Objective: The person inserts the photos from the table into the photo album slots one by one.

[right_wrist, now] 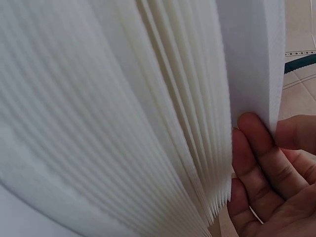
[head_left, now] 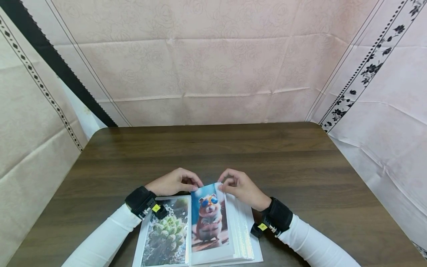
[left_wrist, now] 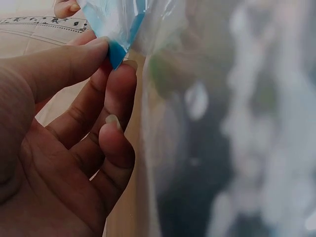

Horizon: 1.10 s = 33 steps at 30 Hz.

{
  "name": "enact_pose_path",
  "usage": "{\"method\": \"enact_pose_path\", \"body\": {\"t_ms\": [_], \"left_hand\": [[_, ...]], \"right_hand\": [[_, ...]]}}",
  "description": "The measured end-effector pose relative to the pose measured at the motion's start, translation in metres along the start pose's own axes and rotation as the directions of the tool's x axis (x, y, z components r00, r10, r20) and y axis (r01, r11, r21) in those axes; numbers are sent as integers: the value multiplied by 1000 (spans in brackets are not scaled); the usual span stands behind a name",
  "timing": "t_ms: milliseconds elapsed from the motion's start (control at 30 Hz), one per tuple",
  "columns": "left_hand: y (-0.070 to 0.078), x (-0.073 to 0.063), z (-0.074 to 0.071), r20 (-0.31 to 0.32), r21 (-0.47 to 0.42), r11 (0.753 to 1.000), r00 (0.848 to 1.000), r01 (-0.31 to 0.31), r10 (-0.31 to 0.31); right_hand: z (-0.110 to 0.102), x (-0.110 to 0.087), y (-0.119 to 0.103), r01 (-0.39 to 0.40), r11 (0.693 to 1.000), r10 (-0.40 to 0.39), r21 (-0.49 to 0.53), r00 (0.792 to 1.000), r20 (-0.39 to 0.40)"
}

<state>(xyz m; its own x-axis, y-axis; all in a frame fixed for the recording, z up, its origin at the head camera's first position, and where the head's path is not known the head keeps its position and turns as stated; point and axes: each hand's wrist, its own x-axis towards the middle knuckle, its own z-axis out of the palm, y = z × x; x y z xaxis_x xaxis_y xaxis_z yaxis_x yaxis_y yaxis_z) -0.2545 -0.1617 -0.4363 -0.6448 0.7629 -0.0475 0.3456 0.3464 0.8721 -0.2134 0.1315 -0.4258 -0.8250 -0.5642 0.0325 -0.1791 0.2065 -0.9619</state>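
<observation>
An open photo album (head_left: 241, 226) with clear page sleeves lies at the table's near edge. Its left page shows a succulent picture (head_left: 168, 231). On the right is a picture of a hamster in sunglasses (head_left: 210, 218), its top raised. My left hand (head_left: 175, 181) pinches the upper left corner, a blue tip (left_wrist: 117, 53) between thumb and fingers in the left wrist view. At the upper right corner, my right hand (head_left: 244, 188) pinches the page edge; the right wrist view shows a white sheet (right_wrist: 249, 64) between thumb and fingers. How far the picture sits inside its sleeve, I cannot tell.
The brown wooden table (head_left: 207, 152) extends beyond the album on all visible sides. Pale patterned cloth (head_left: 213, 66) hangs behind it and at both sides. A stack of page edges (right_wrist: 148, 108) fans out beside the right hand.
</observation>
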Motion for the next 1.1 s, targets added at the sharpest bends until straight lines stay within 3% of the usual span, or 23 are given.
{"method": "enact_pose_path", "body": {"t_ms": [433,700,1100], "left_hand": [[0,0,3,8,-11,1000,1000,-7,7],[1,-1,4,15,-23,1000,1000,-1,1],[3,-3,5,22,24,999,999,-30,30]], "right_hand": [[0,0,2,18,1000,-18,7,1000,7],[0,0,0,-13,999,13,-47,1000,-5],[1,0,-1,-30,996,30,-87,1000,1]]}}
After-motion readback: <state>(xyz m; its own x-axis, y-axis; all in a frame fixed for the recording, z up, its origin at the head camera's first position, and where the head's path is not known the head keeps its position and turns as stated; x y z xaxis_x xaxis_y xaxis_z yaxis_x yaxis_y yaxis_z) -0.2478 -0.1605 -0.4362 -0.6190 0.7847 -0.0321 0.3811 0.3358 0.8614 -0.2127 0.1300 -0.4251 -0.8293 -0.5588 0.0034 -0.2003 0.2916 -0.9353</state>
